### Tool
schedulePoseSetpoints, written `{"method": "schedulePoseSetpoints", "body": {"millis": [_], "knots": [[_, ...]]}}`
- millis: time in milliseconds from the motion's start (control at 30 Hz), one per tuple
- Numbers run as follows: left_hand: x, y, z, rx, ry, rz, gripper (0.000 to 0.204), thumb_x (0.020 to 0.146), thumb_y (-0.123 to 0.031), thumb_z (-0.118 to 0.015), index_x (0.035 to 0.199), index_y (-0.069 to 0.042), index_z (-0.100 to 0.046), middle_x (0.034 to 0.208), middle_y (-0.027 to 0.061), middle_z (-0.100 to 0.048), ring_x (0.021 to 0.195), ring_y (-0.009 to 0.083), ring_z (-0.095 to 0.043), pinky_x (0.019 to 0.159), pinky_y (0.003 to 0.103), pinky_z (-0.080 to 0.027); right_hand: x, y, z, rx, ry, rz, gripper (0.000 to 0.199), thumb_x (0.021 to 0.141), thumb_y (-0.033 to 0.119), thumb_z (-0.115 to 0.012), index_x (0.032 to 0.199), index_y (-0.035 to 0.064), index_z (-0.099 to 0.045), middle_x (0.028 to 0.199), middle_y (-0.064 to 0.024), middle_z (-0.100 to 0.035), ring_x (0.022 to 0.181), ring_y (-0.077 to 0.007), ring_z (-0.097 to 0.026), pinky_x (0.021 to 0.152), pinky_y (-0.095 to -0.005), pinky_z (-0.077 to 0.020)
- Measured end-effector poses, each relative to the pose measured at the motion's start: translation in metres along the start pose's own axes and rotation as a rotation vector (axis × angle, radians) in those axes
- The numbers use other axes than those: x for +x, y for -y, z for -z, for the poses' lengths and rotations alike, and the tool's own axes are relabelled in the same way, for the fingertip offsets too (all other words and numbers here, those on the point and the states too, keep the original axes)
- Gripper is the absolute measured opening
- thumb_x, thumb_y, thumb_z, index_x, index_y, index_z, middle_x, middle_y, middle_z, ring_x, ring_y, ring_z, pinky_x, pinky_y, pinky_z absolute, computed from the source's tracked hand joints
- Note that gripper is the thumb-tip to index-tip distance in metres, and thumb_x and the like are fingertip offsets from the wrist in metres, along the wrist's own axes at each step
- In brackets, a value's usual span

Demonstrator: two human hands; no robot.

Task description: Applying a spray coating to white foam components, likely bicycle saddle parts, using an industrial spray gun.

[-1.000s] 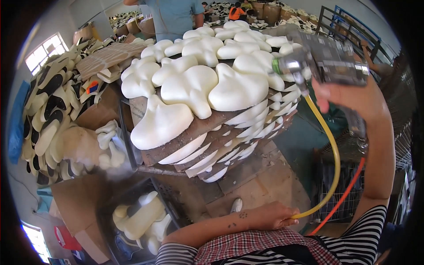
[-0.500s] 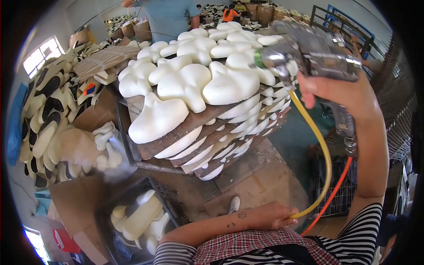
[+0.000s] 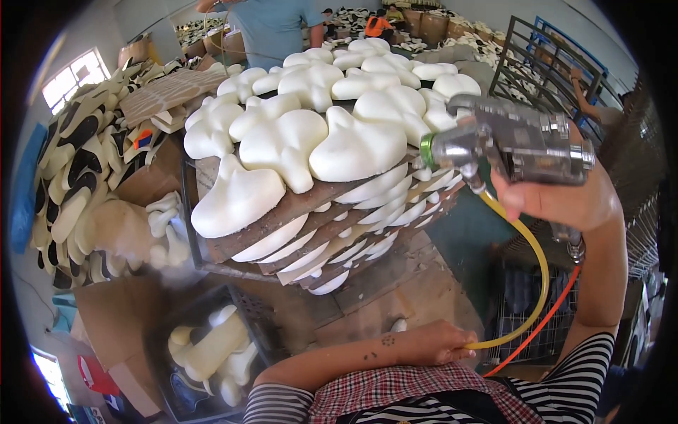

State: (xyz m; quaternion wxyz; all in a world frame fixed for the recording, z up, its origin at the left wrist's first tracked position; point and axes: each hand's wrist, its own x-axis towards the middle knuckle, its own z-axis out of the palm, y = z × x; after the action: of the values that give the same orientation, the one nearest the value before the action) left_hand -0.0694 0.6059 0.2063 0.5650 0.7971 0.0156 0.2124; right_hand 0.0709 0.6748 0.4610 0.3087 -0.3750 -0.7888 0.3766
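Note:
My right hand [image 3: 558, 201] grips a metal spray gun [image 3: 508, 145] whose green-ringed nozzle points left at the white foam shoe soles [image 3: 353, 145] lying on the top board. Those soles cover a stack of brown boards [image 3: 304, 212] with more white soles between the layers. A yellow hose [image 3: 538, 283] and an orange hose [image 3: 544, 325] hang from the gun. My left hand [image 3: 445, 343] is low in front of my body, fingers closed on the yellow hose's lower end.
A dark crate [image 3: 212, 353] of cream soles sits at lower left. Black-and-cream soles [image 3: 70, 184] are heaped at left, with cardboard [image 3: 116, 311] below them. A person in a blue shirt [image 3: 272, 28] stands behind the stack. Metal racks [image 3: 544, 56] stand at upper right.
The spray gun and my right hand have shifted toward the near right corner of the top board, and the view has closed in on the stack. My left hand stays on the hose.

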Motion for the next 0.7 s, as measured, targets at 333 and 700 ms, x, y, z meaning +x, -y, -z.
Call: {"method": "schedulePoseSetpoints", "body": {"millis": [333, 700], "knots": [[0.052, 0.027, 0.009, 0.061, 0.024, -0.007, 0.023, 0.096, -0.026, -0.055, 0.1, -0.003, -0.056, 0.072, 0.0173, -0.059, 0.068, 0.0386, -0.06, 0.061, 0.044, -0.045, 0.008, -0.025, 0.03, 0.058, -0.135, -0.042, 0.039, 0.079, 0.006, -0.072, 0.114, -0.0041, -0.059, 0.074, -0.0091, -0.064, 0.062, -0.0159, -0.062, 0.057, -0.0304, -0.0519], [0.063, 0.036, 0.003, 0.018, 0.043, 0.057, 0.025, 0.096, -0.027, -0.054, 0.098, -0.003, -0.056, 0.072, 0.0184, -0.059, 0.07, 0.0397, -0.06, 0.062, 0.047, -0.045, -0.006, -0.052, 0.06, -0.047, -0.22, -0.005, 0.017, 0.082, 0.011, -0.071, 0.092, -0.0027, -0.066, 0.071, -0.0063, -0.064, 0.064, -0.0128, -0.061, 0.061, -0.0271, -0.0481]]}}
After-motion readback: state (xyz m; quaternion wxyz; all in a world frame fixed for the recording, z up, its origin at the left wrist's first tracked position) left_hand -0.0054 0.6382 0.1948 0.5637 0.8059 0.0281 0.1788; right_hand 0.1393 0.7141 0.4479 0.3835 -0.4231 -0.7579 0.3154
